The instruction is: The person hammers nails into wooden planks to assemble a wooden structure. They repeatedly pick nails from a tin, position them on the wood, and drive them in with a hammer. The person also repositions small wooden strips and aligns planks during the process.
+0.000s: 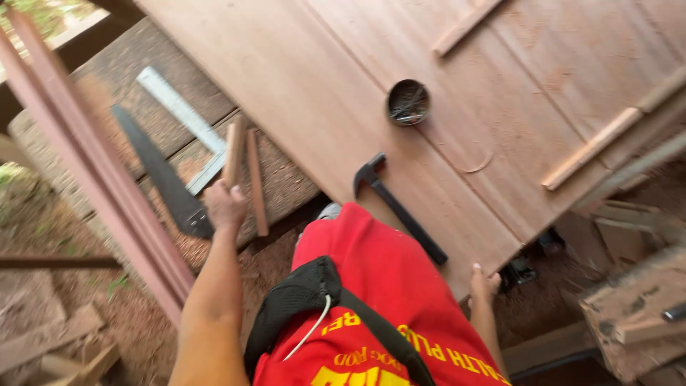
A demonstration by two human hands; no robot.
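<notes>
My left hand (224,206) is closed around the lower end of a short wooden strip (234,151) that lies on the rough workbench (128,78). A second wooden strip (256,182) lies just right of it. A hand saw (161,171) and a metal square (187,121) rest to the left of that hand. My right hand (484,282) hangs beside my red shirt, its fingers touching the near edge of a large reddish wood panel (321,86). On the panel, between my hands, lies a black claw hammer (397,206).
A small round tin (408,102) of nails sits on the panel beyond the hammer. Wooden battens (589,148) lie on its right part. Long reddish boards (86,164) lean at the left. Scrap wood (636,314) is piled at the lower right, over sawdust-covered ground.
</notes>
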